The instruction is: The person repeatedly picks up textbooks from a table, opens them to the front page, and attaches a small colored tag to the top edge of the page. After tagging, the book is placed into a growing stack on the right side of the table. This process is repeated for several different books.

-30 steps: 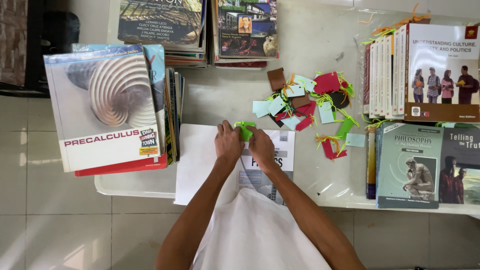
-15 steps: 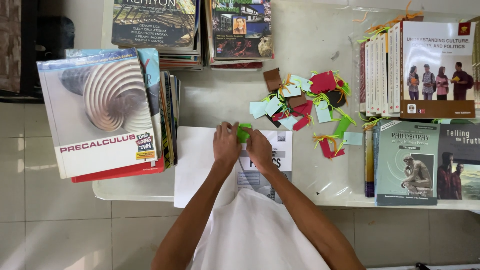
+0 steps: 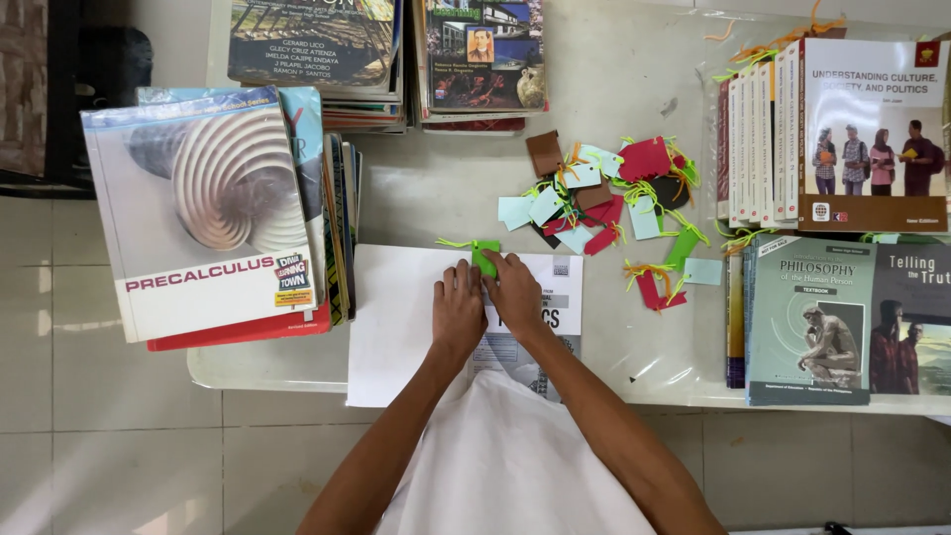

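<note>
A small green paper tag [image 3: 484, 256] with a yellow-green string lies at the top edge of a white-paged open book [image 3: 396, 317] in front of me. My left hand [image 3: 459, 307] rests flat on the page, its fingertips at the tag's lower left. My right hand [image 3: 514, 289] lies beside it, its fingers pressing on the tag's lower right corner. Both forearms reach up from the bottom of the view over a white garment.
A pile of coloured paper tags [image 3: 609, 203] with strings lies to the right of my hands. Book stacks ring the white table [image 3: 446, 178]: a large spiral-cover textbook [image 3: 208, 213] at left, two stacks at the back, several books [image 3: 832, 198] at right. Tiled floor below.
The view has shifted slightly. Both hands stay on the green tag at the book's top edge, the fingers a little flatter on the page than before.
</note>
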